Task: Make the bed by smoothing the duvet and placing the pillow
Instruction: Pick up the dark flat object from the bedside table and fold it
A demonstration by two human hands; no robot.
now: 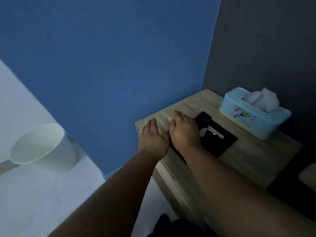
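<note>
Neither the duvet nor the pillow can be made out; only a pale soft corner (pixel 307 175) shows at the right edge, too little to identify. My left hand (pixel 153 138) lies flat, palm down, on the near left corner of a wooden bedside table (pixel 256 156). My right hand (pixel 184 130) rests flat beside it, thumbs nearly touching, partly over a black square card with white marks (pixel 217 139). Both hands hold nothing and their fingers are extended together.
A light blue tissue box (pixel 254 115) with a tissue sticking out stands at the table's back right. A white bin (pixel 41 146) sits on the pale floor at the left. A blue wall is behind, a dark grey wall on the right.
</note>
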